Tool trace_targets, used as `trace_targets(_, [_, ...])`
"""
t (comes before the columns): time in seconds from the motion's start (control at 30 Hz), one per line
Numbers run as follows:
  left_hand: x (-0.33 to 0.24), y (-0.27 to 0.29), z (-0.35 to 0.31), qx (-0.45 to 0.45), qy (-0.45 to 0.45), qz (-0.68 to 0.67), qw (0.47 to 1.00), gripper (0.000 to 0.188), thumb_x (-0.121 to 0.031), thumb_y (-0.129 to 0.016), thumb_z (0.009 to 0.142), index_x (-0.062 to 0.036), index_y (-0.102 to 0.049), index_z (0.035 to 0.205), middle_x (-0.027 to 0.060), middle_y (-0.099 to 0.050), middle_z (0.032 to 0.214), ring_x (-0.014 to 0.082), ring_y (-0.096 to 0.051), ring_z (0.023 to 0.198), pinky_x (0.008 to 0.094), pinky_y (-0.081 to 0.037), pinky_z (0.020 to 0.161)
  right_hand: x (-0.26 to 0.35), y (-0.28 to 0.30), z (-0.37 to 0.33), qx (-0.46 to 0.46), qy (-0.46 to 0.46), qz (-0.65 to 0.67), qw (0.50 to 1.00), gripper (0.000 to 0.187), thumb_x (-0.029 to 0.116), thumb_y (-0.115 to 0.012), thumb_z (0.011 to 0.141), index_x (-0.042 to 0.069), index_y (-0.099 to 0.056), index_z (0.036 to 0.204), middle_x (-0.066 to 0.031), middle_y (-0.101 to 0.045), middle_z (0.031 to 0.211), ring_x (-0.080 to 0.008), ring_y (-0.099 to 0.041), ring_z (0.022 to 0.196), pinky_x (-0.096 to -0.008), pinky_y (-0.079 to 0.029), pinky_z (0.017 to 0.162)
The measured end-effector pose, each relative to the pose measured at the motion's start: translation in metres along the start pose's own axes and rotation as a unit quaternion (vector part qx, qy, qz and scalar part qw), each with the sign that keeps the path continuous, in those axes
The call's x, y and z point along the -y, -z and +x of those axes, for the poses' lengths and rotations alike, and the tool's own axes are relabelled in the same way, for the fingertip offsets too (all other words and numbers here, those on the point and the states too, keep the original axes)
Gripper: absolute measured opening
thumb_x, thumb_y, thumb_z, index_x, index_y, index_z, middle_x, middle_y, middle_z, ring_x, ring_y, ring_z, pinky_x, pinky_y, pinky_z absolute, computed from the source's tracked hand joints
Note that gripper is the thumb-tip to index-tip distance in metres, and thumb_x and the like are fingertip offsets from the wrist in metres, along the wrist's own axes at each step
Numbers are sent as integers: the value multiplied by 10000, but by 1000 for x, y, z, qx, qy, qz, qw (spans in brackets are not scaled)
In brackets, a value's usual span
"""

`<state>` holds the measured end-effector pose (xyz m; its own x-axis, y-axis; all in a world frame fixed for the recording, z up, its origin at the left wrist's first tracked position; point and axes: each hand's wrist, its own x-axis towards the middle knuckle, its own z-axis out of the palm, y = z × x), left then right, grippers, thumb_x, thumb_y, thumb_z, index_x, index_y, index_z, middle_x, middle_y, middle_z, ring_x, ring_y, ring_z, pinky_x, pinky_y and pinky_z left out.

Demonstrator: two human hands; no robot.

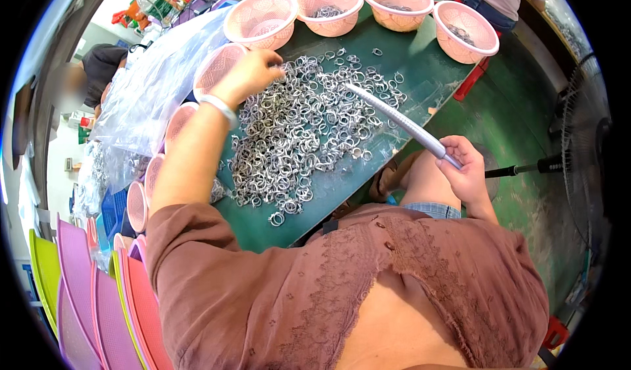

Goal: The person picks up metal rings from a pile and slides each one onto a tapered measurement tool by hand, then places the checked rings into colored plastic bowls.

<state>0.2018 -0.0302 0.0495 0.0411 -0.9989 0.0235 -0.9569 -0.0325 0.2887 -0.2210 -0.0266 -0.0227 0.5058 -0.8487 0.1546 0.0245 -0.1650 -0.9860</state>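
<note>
A wide heap of silver-coloured metal rings (pixel 296 127) covers much of the green table (pixel 253 229). My right hand (pixel 468 169) is closed around the handle of a ring mandrel (pixel 401 120), a long tapered grey stick with fine marks along it. Its thin end points up and left over the heap's right side, and no ring shows on it. At the far left edge of the heap, beside a pink basket (pixel 217 71), is my left hand (pixel 257 74). Its fingers are bent in toward each other; whatever is between them is too small to make out.
Pink baskets line the table's far and left edges; the far basket (pixel 328 10) and right basket (pixel 465 33) hold some rings. Clear plastic sheeting (pixel 158 81) lies beyond the left baskets. Coloured trays (pixel 79 271) stand lower left. A fan (pixel 575 140) is at right. Two other people are nearby.
</note>
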Motion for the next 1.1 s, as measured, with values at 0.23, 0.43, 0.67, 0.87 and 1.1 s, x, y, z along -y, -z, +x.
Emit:
trace_targets(0.23, [-16,-41,-21,-45,143,83,985,231,-203,-610,725,-38,-599,886,175,-611,893,318,-589,836,390,-460,735,7,8,-29,5,-1,-15,1000,261,-100,-530,733,-31,-497,983,-33,-564,824,-68,-525,769,-195,-407,676])
trace_targets(0.43, [-19,-44,-41,7,111,-60,992,243,-189,-649,675,-17,-637,847,163,-633,805,261,-614,767,329,-465,722,0,14,-48,-10,4,-21,1000,258,-95,-526,731,-31,-500,979,-34,-565,824,-67,-524,768,-194,-404,670])
trace_targets(0.67, [-33,-33,-73,74,220,-345,910,301,-176,-602,778,-23,-566,1035,38,-560,674,112,-530,605,219,-435,574,2,4,-64,18,9,12,1000,261,-90,-519,725,-31,-495,978,-42,-566,835,-81,-533,771,-210,-417,687])
trace_targets(0.87, [-49,-31,-94,68,135,-850,505,314,-128,-432,886,107,-432,1094,211,-489,1037,261,-523,910,301,-491,776,14,-5,-86,12,-8,46,999,252,-82,-534,717,-29,-503,962,-45,-568,828,-84,-532,752,-214,-424,679])
trace_targets(1.1, [-113,-49,-133,50,-54,-859,507,318,-5,-405,869,102,-352,1164,253,-453,1144,275,-523,993,326,-459,883,51,-23,-116,-10,60,-21,998,261,-64,-550,713,-30,-515,969,-34,-560,825,-84,-520,769,-223,-418,710])
